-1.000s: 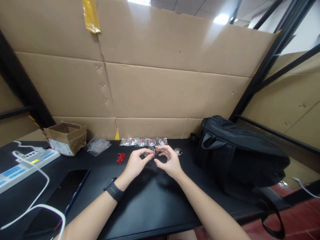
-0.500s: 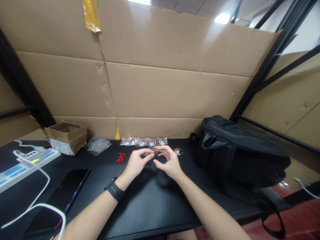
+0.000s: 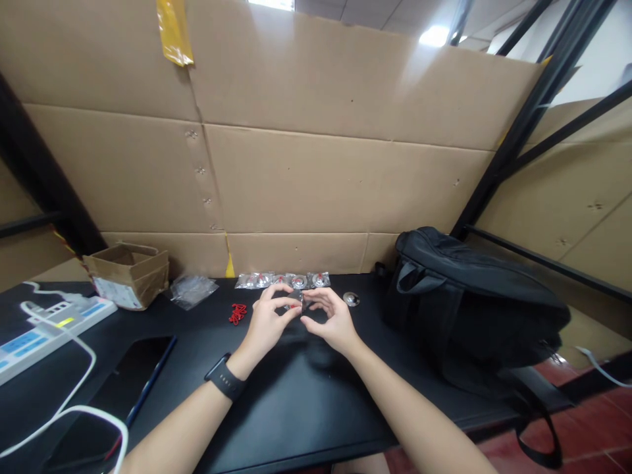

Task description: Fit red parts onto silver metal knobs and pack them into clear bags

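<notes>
Above the table, a small clear plastic bag with a bit of red in it is held between both hands. My left hand, with a black watch on its wrist, pinches the bag's left side between thumb and fingers. Curled round its right edge is my right hand, thumb below and fingertips above. The bag's contents are mostly hidden by the fingers. A row of several bagged shiny round pieces with red cords lies just behind the hands. Red cords sit in a small heap to the left, and a loose shiny metal disc to the right.
Clear plastic bags are piled near an open cardboard box. A white power strip with cables and a dark tablet-like device occupy the left. A black bag stands right. Cardboard wall closes the back.
My left hand's index finger has lifted and the small bag has turned slightly between the hands. The view has shifted a little; the things on the table stay put.
</notes>
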Available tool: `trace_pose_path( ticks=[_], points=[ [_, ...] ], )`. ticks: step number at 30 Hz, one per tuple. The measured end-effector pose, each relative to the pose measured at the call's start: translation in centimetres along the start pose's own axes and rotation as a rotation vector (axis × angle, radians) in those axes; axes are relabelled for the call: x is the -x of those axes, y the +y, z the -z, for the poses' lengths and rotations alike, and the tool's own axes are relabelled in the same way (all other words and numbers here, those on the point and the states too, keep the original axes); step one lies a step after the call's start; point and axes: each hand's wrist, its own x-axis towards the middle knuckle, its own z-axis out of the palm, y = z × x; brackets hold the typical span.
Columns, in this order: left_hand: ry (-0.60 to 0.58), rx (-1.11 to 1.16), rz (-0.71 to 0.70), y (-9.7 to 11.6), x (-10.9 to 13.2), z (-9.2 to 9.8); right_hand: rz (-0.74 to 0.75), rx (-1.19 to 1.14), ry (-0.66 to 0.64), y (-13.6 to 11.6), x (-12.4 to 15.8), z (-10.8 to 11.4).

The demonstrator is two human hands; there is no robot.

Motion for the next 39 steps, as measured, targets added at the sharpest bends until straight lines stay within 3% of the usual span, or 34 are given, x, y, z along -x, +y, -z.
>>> trace_pose_path(
  ticks=[12, 19, 29, 39],
  points=[
    [0.023, -0.349, -0.125, 2.2, 0.4, 0.7, -0.005, 0.019, -0.017, 0.5, 0.0, 0.1],
    [-0.002, -0.196, 0.017, 2.0, 0.3, 0.4, -0.014, -0.024, -0.006, 0.4, 0.0, 0.1],
    [-0.051, 0.208, 0.139, 0.4, 0.1, -0.9, -0.016, -0.018, 0.018, 0.8, 0.0, 0.2],
    [-0.085, 0.347, 0.197, 0.5, -0.1, -0.9, 0.020, 0.054, -0.029, 0.4, -0.5, 0.9]
  ],
)
